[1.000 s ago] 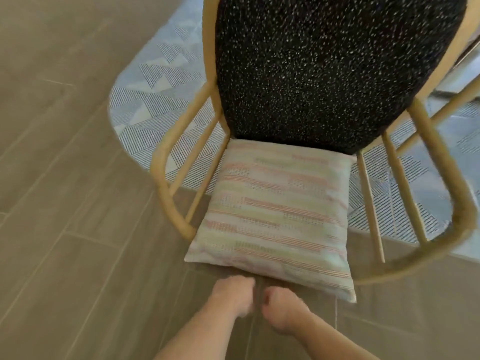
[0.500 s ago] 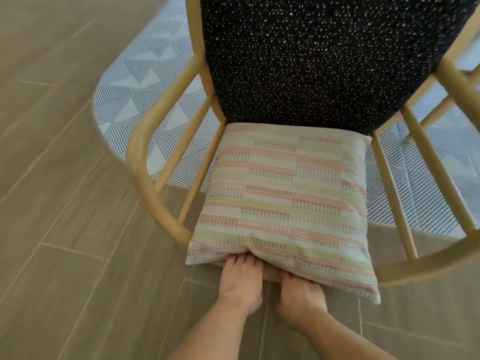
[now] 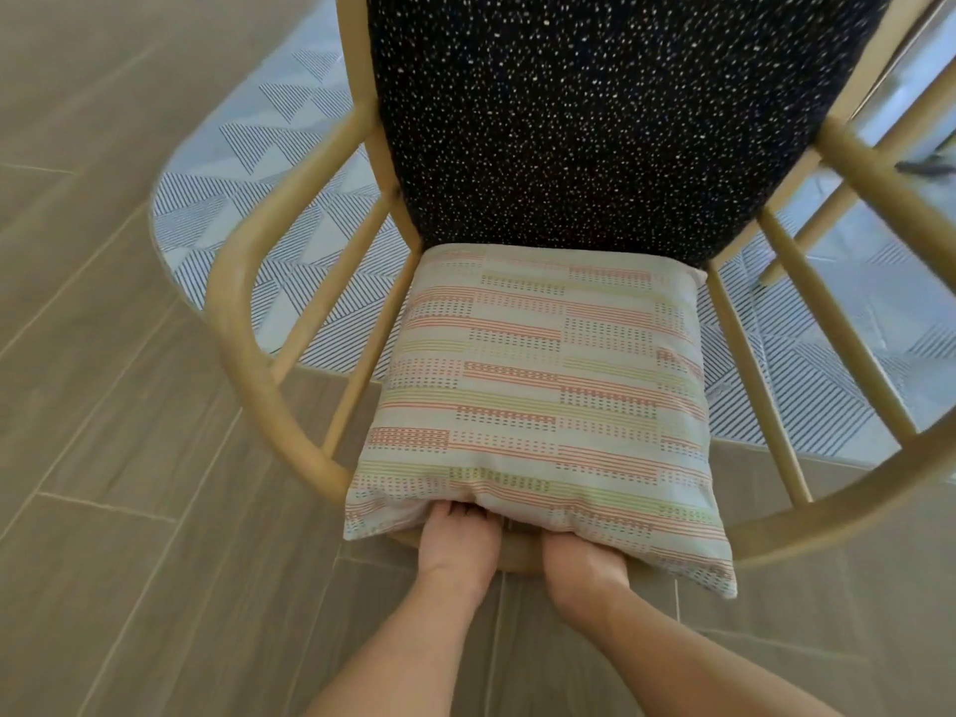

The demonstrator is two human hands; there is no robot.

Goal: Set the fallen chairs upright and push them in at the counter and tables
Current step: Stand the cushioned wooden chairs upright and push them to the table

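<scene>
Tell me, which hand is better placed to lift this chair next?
Neither clearly. The left hand and right hand sit side by side on the chair's curved wooden rail, fingers tucked under the cushion. Probably both lift together.

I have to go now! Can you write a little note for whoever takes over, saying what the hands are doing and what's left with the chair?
Left hand: fingers tucked under the pillow, on the chair rim.
Right hand: same, beside it; grip hidden.
Chair: wooden, dark speckled pad, partly on the rug. I can't tell if it stands upright.
Done: both hands on the rim.
Left: right it if needed, then push it in. No table in view.
</scene>
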